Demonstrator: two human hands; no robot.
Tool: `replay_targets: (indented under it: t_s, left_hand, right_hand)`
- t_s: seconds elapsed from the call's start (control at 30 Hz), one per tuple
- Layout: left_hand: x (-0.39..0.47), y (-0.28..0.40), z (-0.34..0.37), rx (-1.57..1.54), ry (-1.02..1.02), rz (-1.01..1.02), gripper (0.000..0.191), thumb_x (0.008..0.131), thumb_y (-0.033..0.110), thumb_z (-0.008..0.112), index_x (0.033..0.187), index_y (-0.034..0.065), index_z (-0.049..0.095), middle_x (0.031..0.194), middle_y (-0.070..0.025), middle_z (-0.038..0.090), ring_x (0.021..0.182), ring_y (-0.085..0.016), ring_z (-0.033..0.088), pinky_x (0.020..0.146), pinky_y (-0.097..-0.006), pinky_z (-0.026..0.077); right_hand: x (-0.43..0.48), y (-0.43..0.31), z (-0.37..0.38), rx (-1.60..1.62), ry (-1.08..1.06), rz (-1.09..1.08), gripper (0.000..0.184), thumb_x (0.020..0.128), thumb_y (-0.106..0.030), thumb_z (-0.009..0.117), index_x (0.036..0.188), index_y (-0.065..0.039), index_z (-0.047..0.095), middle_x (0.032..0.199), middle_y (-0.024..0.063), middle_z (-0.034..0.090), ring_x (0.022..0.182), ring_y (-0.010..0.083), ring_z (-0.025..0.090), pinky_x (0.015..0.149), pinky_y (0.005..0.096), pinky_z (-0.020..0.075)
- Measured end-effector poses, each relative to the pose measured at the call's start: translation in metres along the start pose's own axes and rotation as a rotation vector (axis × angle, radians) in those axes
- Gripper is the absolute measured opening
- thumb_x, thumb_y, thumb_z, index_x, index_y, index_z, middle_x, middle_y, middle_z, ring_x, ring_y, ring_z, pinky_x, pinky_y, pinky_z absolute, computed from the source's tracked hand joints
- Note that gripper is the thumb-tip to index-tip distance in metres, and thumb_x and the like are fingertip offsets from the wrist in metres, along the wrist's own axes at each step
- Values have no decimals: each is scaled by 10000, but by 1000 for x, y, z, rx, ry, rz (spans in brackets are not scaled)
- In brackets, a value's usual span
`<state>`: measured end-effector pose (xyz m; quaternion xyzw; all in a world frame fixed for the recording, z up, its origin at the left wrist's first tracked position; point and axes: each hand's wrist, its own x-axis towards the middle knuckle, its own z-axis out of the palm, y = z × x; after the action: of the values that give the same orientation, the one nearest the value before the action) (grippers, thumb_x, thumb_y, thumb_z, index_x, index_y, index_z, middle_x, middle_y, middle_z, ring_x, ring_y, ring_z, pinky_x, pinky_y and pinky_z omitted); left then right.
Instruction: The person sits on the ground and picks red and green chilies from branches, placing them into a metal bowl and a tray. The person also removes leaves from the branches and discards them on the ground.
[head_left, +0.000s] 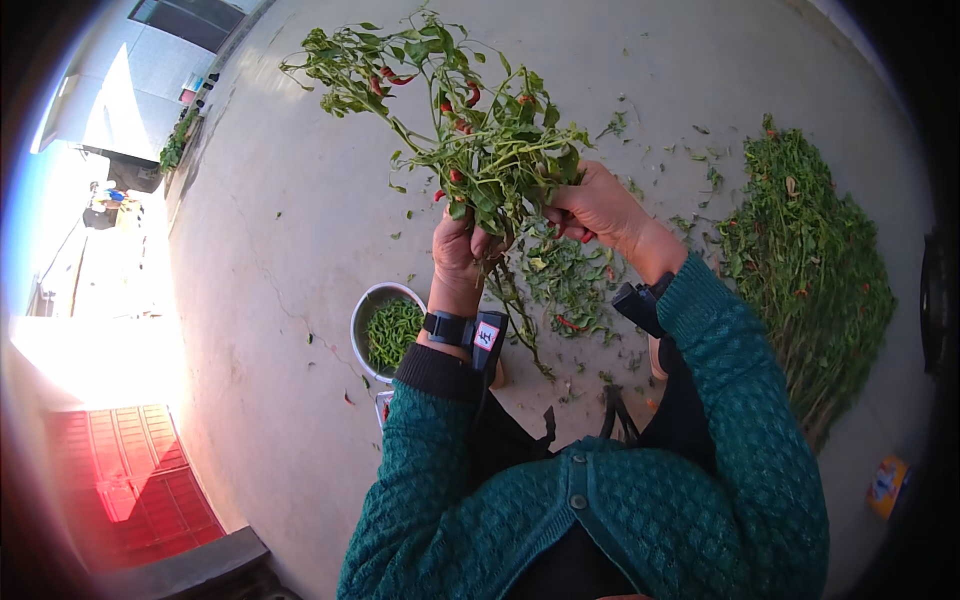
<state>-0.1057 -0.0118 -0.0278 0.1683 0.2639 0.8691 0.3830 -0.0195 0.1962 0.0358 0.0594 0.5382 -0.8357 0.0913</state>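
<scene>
An uprooted chili pepper plant (487, 150) with green leaves and several red chilies is held up before me. My left hand (461, 244) grips its stems near the lower part, and the bare stalks hang down below the fist. At the plant's right side, my right hand (596, 210) is closed around red chilies (574, 231), its fingertips partly behind leaves. Below and left of my left hand, a metal bowl (360, 322) on the floor holds green chilies (393, 330). Part of another container (380, 405) with something red shows beside my left sleeve.
A large heap of chili plants (802, 270) lies on the concrete floor at right. Loose leaves (566, 277) are scattered between my feet and beyond. A yellow package (887, 486) lies at lower right. A red metal panel (127, 480) and a dark ledge (187, 566) are at lower left.
</scene>
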Motion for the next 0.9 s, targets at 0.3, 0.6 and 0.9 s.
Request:
replay_targets:
  t_s: [0.3,0.6,0.9]
  left_hand:
    - [4,-1,12,173,-27,-50,409,954,408,519,1124,37,554,433,-11,406,435,-151,432,437,-260,327]
    - [1,0,35,285,29,26,260,946,268,569,977,10,579,457,-10,428,378,-102,337,389,-244,271]
    - [2,-6,36,417,117,47,264,947,269,554,967,11,604,487,-2,440,416,-92,367,436,-235,299]
  right_hand:
    - [1,-3,-3,-9,175,-184,160,874,-208,692,893,-53,659,597,14,542,402,58,404,365,229,298]
    - [-9,-28,-29,-575,310,-747,207,843,-76,684,1043,-25,697,814,60,705,717,62,599,654,250,502]
    - [-10,-29,-19,-855,508,-864,228,814,-66,708,1036,-28,674,755,19,664,640,84,562,588,258,466]
